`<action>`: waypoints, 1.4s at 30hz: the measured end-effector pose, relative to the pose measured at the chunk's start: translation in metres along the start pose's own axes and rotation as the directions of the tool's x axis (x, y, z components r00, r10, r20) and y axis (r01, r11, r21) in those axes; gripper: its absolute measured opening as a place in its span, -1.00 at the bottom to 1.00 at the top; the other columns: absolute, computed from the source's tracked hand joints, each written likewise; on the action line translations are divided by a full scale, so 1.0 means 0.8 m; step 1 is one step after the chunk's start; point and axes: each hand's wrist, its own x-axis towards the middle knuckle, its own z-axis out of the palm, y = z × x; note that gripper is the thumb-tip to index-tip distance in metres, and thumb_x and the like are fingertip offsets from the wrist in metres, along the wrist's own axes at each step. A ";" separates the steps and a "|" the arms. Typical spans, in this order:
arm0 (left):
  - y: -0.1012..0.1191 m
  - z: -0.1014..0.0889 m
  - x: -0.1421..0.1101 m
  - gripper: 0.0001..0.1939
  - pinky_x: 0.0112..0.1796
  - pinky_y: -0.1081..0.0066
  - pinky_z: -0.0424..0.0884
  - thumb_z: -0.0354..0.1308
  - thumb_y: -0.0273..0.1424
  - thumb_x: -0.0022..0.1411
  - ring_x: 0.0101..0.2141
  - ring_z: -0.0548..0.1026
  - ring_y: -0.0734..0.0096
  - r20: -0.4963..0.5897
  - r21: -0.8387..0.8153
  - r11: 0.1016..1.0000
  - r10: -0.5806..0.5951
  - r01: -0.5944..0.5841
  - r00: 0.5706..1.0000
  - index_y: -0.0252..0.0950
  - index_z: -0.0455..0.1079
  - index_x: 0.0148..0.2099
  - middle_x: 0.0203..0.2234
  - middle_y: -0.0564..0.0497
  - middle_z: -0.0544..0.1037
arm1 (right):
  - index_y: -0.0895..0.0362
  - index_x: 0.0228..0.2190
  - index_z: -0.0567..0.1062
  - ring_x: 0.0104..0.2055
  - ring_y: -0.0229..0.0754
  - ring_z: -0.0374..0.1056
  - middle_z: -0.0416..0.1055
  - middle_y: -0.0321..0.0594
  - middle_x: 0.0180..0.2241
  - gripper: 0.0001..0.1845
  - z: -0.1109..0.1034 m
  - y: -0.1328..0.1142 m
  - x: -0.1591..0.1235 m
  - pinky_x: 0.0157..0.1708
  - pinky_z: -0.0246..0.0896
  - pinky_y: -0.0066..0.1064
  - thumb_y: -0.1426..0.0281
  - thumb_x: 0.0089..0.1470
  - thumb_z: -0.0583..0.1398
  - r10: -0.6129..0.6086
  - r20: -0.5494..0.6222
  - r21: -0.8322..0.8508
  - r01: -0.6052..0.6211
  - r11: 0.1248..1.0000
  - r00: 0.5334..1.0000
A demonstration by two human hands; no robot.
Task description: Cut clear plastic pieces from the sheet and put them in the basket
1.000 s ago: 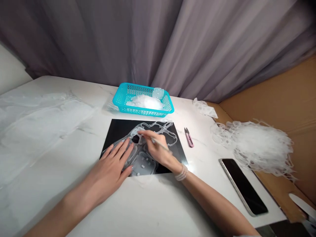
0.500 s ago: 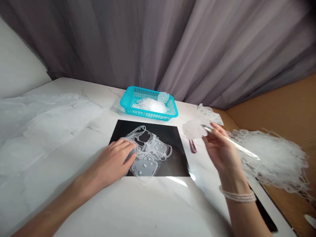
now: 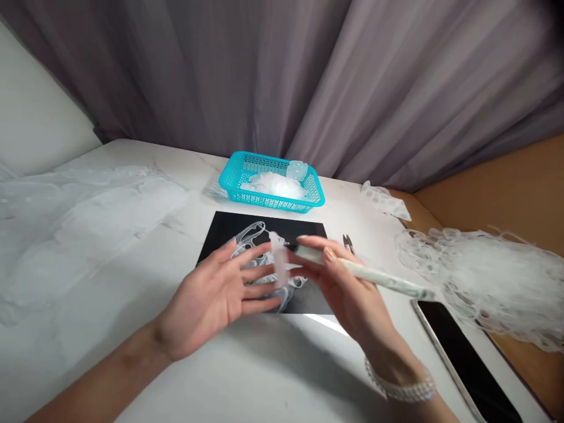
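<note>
My left hand (image 3: 211,299) is open, palm turned inward, its spread fingertips close to a thin translucent piece (image 3: 279,261). I cannot tell whether they touch it. My right hand (image 3: 348,282) is closed around a slim pale pen-like tool (image 3: 388,279) with a dark part near its front end. The translucent piece is beside that front end, blurred, at my right fingertips. Beneath both hands, a black sheet (image 3: 312,299) carries clear moulded plastic pieces with looping strips (image 3: 259,228), largely hidden by my fingers.
Behind the sheet stands a turquoise basket (image 3: 229,176) with translucent pieces inside. A large translucent heap (image 3: 88,217) lies left, and a pile of looped clear scraps (image 3: 489,282) lies right. Also on the right are a phone (image 3: 467,358), dark-tipped snips (image 3: 348,244) and a perforated white sheet (image 3: 385,202).
My left hand has lifted off the clear pieces and turned palm inward, fingers spread. My right hand has moved left over the black sheet with the tool and translucent piece.
</note>
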 end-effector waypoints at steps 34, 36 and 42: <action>-0.019 -0.018 0.007 -0.29 0.23 0.02 0.11 -0.05 -0.03 0.38 0.11 0.47 -0.03 -0.013 -0.368 0.918 -0.166 0.149 0.986 -0.26 0.01 0.43 0.10 -0.27 0.49 | 0.06 -0.60 0.13 -0.15 -0.12 0.51 0.54 -0.27 -0.43 -0.52 0.009 0.025 -0.008 -0.19 0.34 -0.30 0.44 0.11 0.32 -0.197 -0.255 -0.365 0.095 0.926 0.947; -0.020 -0.017 0.007 -0.32 0.20 0.03 0.17 -0.11 -0.03 0.41 0.05 0.51 0.04 0.010 -0.394 0.908 -0.153 0.144 0.988 -0.29 0.04 0.42 0.10 -0.26 0.49 | 0.05 -0.62 0.13 -0.05 -0.03 0.52 0.59 -0.22 -0.38 -0.52 0.018 0.025 -0.015 -0.15 0.39 -0.23 0.42 0.14 0.30 -0.161 -0.088 -0.438 0.107 0.892 0.983; -0.019 -0.018 0.004 -0.29 0.23 -0.01 0.12 -0.19 0.03 0.42 0.14 0.43 -0.03 0.080 -0.409 0.902 -0.119 0.141 0.990 -0.31 0.11 0.40 0.20 -0.28 0.40 | 0.04 -0.57 0.20 0.00 0.01 0.51 0.62 -0.15 -0.22 -0.60 0.014 0.016 -0.015 -0.02 0.38 -0.11 0.34 0.21 0.25 -0.169 -0.159 -0.404 0.092 0.910 0.973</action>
